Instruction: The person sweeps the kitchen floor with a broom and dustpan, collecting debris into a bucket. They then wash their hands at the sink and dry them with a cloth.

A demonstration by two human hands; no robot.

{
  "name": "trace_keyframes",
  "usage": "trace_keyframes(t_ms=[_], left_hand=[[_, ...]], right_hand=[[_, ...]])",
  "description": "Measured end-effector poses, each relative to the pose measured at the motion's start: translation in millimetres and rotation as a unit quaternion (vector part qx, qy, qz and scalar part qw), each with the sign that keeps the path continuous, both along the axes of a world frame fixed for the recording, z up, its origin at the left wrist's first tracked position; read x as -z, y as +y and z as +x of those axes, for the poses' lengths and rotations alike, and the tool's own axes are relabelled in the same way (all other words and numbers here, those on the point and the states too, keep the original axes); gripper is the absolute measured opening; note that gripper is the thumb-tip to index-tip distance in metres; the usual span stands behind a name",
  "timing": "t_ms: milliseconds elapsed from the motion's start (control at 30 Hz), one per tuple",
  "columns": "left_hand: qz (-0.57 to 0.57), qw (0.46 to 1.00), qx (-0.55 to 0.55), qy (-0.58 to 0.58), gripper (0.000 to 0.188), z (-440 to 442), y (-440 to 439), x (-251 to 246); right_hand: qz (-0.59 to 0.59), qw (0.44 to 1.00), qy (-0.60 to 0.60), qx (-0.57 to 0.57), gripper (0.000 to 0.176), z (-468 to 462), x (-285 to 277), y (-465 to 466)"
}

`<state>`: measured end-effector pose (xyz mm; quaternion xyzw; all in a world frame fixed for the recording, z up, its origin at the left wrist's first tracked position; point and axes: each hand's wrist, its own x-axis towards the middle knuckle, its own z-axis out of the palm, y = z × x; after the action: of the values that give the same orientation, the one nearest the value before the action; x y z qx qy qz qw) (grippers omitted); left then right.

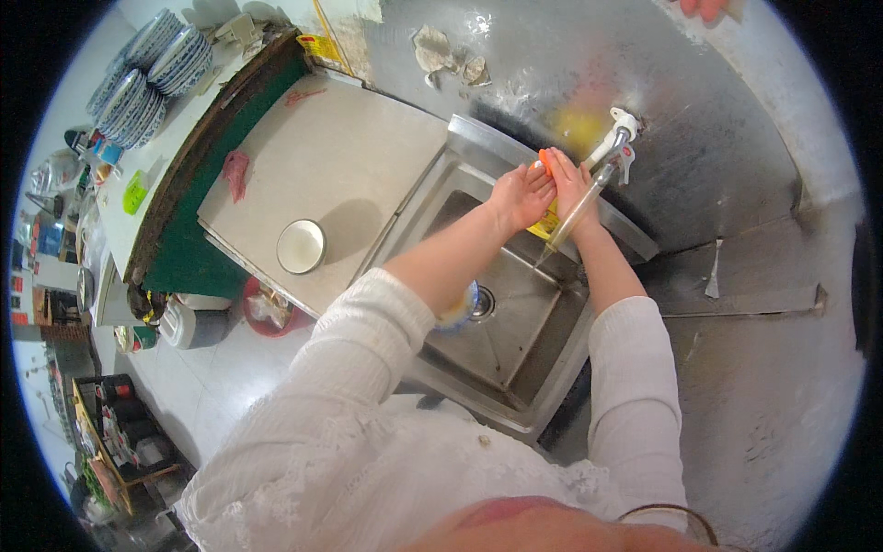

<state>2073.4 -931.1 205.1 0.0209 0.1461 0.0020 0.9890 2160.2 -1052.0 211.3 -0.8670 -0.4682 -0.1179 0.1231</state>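
Both my hands are together above the back of a stainless steel sink (552, 345). My left hand (526, 196) is turned palm up with its fingers slightly curled. Against it lies my right hand (571, 181), its fingers extended beside a small orange and white piece (544, 160), perhaps a bottle top; whether it is gripped I cannot tell. Part of a yellow container (544, 225) shows below the hands. A tap with a clear tube (576, 219) angles down past my right hand. Partly hidden by my left forearm, a blue-rimmed bowl or plate (462, 310) sits near the drain.
Left of the sink is a pale worktop (345, 138) with a round white-rimmed bowl (301, 246) and a crumpled pink cloth (235, 174). Stacked patterned bowls (181, 61) stand on the far-left ledge. A red basin (270, 310) is on the floor. Another person's fingers (702, 7) show top right.
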Motion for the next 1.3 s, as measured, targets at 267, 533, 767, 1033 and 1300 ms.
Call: trace_keyframes(t_ms=[267,533,767,1033,1300], left_hand=[[-0.052,0.998,-0.016,0.045,0.053,0,-4,10],[-0.065,0.996,0.057,-0.032,0.045,-91,13,-2],[0.203,0.965,0.078,0.15,0.063,-213,-36,-39],[0.408,0.894,0.018,0.185,0.082,-220,-27,-2],[0.694,0.703,-0.039,0.149,0.062,-206,-25,101]], right_hand=[[-0.038,0.999,-0.005,0.029,0.048,-2,8,-2],[0.299,0.924,0.165,0.171,0.046,-82,-22,-46],[0.269,0.925,0.255,-0.078,0.081,-240,16,-1],[0.448,0.614,0.647,-0.063,0.096,-252,34,50],[0.466,0.363,0.803,0.077,0.095,-295,36,13]])
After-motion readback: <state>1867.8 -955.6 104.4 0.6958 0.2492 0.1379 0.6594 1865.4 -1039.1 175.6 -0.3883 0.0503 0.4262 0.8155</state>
